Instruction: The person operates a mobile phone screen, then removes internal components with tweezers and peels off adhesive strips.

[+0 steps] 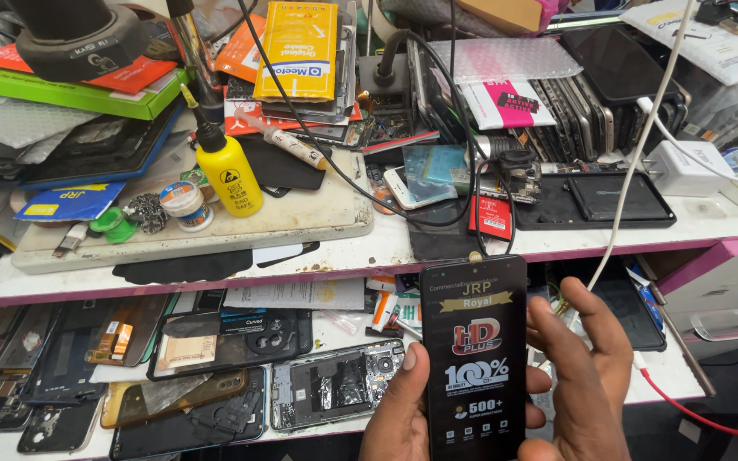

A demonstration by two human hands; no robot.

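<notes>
Head cam looking down at a seriously packed repair bench, so going left to right. Far left on the upper shelf there's a green box [70,92] with red cards on top and a black microscope base [79,38] sitting on those. Just right of it a dirty white work mat [301,218] runs almost to the shelf's pink front edge, and it has the only bare patch up here. On the mat: a yellow squeeze bottle [228,171] standing upright, a small white jar [186,205] beside it, a green cap [113,224] near the mat's left end, and a glue syringe [288,143] lying flat.

Lower shelf on the left is tiled with stripped phone back covers [190,401] and an opened phone frame [335,394] with its insides showing, all lying edge to edge, with barely any free surface.

Centre bottom: left hand [399,410] has its thumb pressed on the left edge of a black phone screen panel [474,358] with a printed protective film, and the right hand [582,376] has its fingers wrapped behind the right edge, so both are closed on it. The panel is held upright, in front of the lower shelf and clear of it.

Above it a row of phone screens [574,107] stands on edge like files. Further right a white charger brick [685,166] sits near the shelf edge, and its white cable [634,171] crosses down past the right hand. A pink-edged drawer [719,299] sticks out at far right.
</notes>
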